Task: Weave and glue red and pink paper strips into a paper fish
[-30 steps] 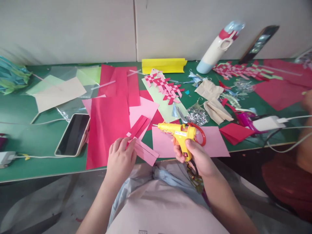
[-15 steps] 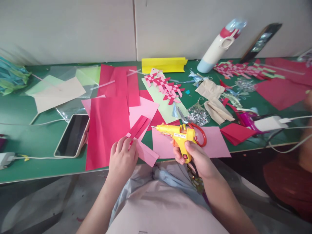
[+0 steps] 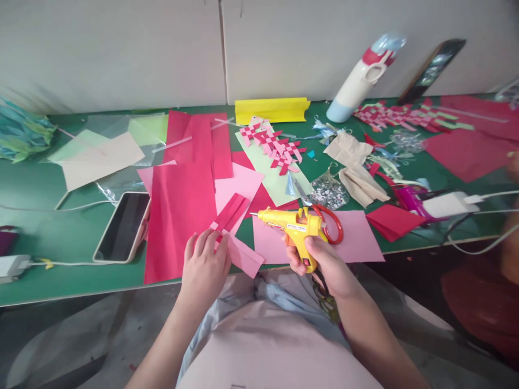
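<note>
My right hand [image 3: 322, 262] is wrapped around the handle of a yellow glue gun [image 3: 298, 227], whose nozzle points left. My left hand [image 3: 206, 262] is closed over the joint of woven red and pink paper strips [image 3: 244, 255] by the table's front edge; the fingers hide part of the weave and the thumb is out of sight. The nozzle is to the right of the strips, apart from them. Beneath the glue gun lie scissors [image 3: 333, 226] with red handles and a pink paper sheet [image 3: 360, 237]. A large red sheet [image 3: 178, 216] extends left of my left hand.
On the green table [image 3: 77, 229] lie a phone [image 3: 124, 227], woven paper fish [image 3: 278, 143], a bag of beads [image 3: 329, 190] and folded red paper [image 3: 393, 221]. A bottle [image 3: 357, 86] stands at the back. A charger with cables [image 3: 450, 205] is at right. Part of another person shows at the right edge.
The glue gun has shifted very slightly left. My left hand stays on the woven strips, and the view has moved a little.
</note>
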The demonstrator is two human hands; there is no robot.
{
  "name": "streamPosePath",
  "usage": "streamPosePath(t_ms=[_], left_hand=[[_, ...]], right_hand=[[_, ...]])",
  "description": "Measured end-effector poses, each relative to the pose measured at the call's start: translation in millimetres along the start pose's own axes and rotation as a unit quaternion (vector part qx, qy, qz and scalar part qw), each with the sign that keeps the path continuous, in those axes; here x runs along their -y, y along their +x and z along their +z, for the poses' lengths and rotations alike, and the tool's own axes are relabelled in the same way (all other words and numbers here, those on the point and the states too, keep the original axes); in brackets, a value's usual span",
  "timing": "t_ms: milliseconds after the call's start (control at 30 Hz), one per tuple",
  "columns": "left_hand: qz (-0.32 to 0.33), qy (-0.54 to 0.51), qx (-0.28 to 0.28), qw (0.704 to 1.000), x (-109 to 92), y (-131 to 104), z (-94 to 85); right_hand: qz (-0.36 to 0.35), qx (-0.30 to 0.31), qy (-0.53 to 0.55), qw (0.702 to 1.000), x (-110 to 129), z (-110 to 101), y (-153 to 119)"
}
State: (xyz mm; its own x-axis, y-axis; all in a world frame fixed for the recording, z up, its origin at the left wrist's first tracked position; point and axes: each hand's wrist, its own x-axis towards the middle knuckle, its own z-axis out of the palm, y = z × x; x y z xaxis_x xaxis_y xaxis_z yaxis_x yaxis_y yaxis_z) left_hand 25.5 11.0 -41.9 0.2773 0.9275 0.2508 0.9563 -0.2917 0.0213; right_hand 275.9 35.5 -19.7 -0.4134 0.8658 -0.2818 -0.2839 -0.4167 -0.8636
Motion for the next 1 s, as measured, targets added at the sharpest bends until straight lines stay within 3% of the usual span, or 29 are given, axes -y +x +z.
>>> streamPosePath(t_ms=[233,567,700,800,933,1000], left_hand=[[-0.014,-0.010,-0.006,1.000,-3.9,0.9,0.0],[-0.074,-0.146,-0.033,0.986,5.0,4.0,-3.7],[-0.106,-0.191,-0.072,0.973,16.7,12.3,-14.2],[-0.152,-0.162,-0.092,0.971,33.2,23.4,-26.8],[-0.247,-0.098,-0.035,0.963,51.8,40.0,-38.7],[-0.254,-0.090,0.008,0.963,54.8,49.2,-40.4]], right_hand=[[0.008,-0.012,-0.007,1.000,-1.2,1.7,2.1],[0.019,-0.008,0.000,1.000,-0.8,1.7,5.1],[0.028,-0.016,-0.002,0.999,1.0,1.5,3.4],[0.026,-0.023,0.001,0.999,1.3,-0.2,2.1],[0.014,-0.026,-0.002,1.000,1.1,-3.6,2.2],[0.009,-0.027,-0.001,1.000,1.6,-5.2,2.7]])
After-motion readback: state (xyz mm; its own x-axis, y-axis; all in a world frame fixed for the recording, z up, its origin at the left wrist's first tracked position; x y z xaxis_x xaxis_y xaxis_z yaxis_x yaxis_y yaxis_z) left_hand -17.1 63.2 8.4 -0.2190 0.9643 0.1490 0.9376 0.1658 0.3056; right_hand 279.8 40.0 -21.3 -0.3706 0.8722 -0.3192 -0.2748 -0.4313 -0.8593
